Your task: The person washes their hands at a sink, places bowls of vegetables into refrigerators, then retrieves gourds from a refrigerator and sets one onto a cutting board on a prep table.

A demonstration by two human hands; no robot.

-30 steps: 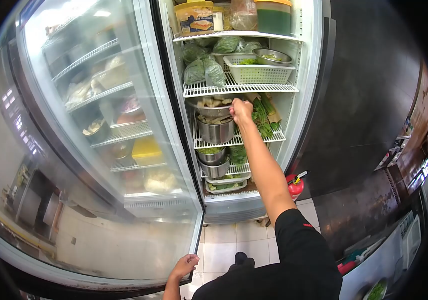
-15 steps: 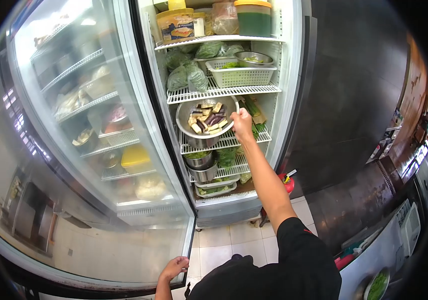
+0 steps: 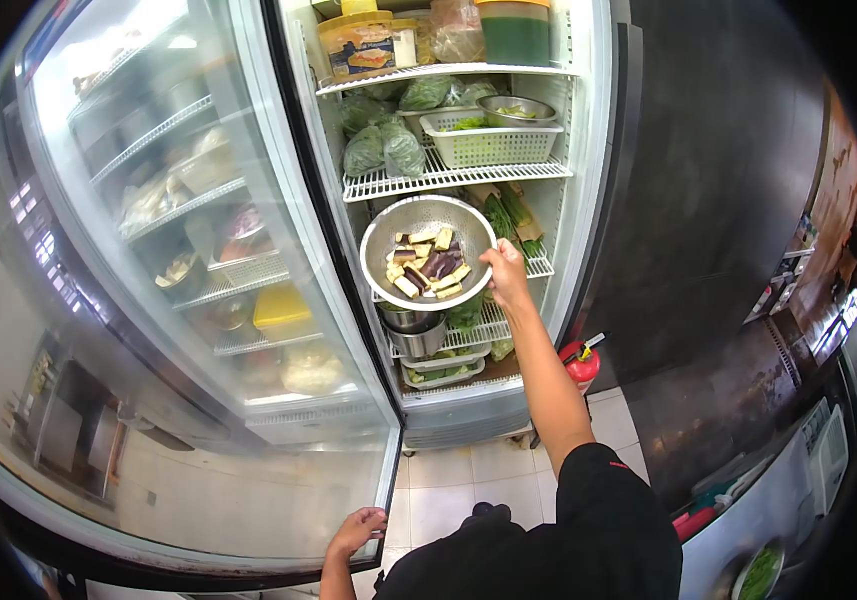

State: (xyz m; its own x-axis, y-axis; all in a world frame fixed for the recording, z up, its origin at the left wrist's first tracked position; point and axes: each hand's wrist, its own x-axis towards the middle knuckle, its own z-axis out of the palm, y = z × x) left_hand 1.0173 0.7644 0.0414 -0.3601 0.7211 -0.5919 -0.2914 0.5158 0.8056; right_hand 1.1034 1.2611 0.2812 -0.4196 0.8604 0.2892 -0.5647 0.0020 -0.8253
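Observation:
My right hand [image 3: 506, 272] grips the rim of a metal colander [image 3: 383, 225] by its right side, thumb over the edge. Cut eggplant pieces [image 3: 438, 262], purple-skinned with pale flesh, lie in the bottom of it. The colander is tipped slightly toward me, in front of the fridge's middle shelves, and hides part of them. At the lower left, my left hand [image 3: 358, 530] has its fingers curled at the edge of the open glass fridge door [image 3: 388, 480].
Leafy greens [image 3: 508, 215] lie behind the colander. Above are a white basket [image 3: 493, 148] and bagged vegetables [image 3: 385, 148]. Steel pots [image 3: 418, 335] and a tray of vegetables [image 3: 445, 372] sit below. A red fire extinguisher [image 3: 580, 362] stands right of the fridge.
My right hand has drawn the colander off the shelf and toward me, so more of the greens behind it shows. My left hand stays at the door edge.

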